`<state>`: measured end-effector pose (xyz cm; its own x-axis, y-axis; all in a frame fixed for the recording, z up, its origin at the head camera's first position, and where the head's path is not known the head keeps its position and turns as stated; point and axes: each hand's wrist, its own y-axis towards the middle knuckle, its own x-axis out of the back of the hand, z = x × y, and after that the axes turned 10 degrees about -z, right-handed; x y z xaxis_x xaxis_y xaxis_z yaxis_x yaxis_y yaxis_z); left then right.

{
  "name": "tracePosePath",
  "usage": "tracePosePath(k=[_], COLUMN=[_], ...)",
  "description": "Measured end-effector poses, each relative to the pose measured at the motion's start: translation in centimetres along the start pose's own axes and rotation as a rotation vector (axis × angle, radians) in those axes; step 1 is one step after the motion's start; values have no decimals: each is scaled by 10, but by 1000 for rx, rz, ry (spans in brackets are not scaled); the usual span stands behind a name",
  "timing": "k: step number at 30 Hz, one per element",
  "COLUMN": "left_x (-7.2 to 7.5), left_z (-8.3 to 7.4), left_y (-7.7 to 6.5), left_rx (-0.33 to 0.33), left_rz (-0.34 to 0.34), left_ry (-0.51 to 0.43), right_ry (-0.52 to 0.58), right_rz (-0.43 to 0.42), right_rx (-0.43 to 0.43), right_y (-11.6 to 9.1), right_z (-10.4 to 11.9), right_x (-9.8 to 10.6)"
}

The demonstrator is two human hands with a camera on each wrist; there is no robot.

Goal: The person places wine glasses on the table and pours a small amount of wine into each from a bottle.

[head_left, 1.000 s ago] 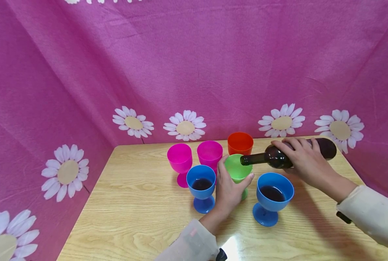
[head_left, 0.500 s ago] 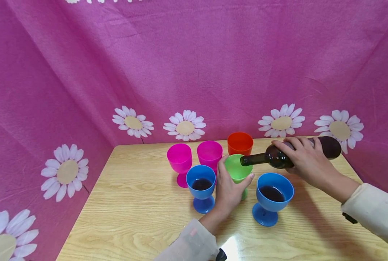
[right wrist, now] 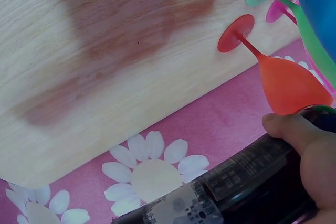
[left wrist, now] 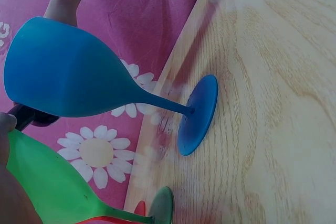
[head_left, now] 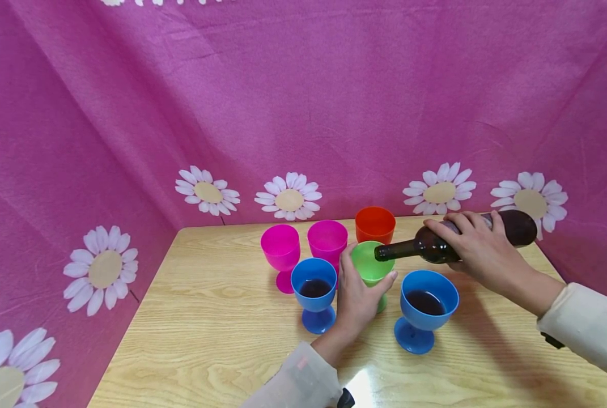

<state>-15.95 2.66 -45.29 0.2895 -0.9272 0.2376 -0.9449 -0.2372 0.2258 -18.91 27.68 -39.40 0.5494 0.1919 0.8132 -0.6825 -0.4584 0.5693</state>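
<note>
My left hand (head_left: 358, 303) holds a light green goblet (head_left: 368, 258) round its bowl, thumb on the near right side and fingers on the left. My right hand (head_left: 489, 258) grips a dark wine bottle (head_left: 433, 247) by its body. The bottle lies tilted, base up to the right, its mouth just inside the green goblet's rim. No liquid shows in the part of the green bowl in sight. In the right wrist view, a printed label (right wrist: 184, 205) shows on the bottle, and the thumb (right wrist: 286, 127) presses along its side.
Two blue goblets with dark liquid flank the left hand, a left one (head_left: 314, 283) and a nearer right one (head_left: 428, 300). Behind stand two pink goblets, a left one (head_left: 281, 246) and a right one (head_left: 327, 235), and an orange-red goblet (head_left: 375, 224). Pink flowered cloth (head_left: 303, 102) borders the wooden table (head_left: 201, 317).
The bottle's base has risen slightly and shifted right with my right hand, while its mouth stays at the green goblet. My left hand keeps its place.
</note>
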Motion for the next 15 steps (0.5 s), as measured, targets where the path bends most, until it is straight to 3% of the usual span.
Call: tracePosePath(k=[15], left_x=[-1], left_z=[1], left_y=[0], left_rx=[-6], left_rz=[-5], left_ry=[-2], right_ry=[-34], right_rz=[13], right_rx=[6], right_y=[1], right_z=[1], right_x=[4])
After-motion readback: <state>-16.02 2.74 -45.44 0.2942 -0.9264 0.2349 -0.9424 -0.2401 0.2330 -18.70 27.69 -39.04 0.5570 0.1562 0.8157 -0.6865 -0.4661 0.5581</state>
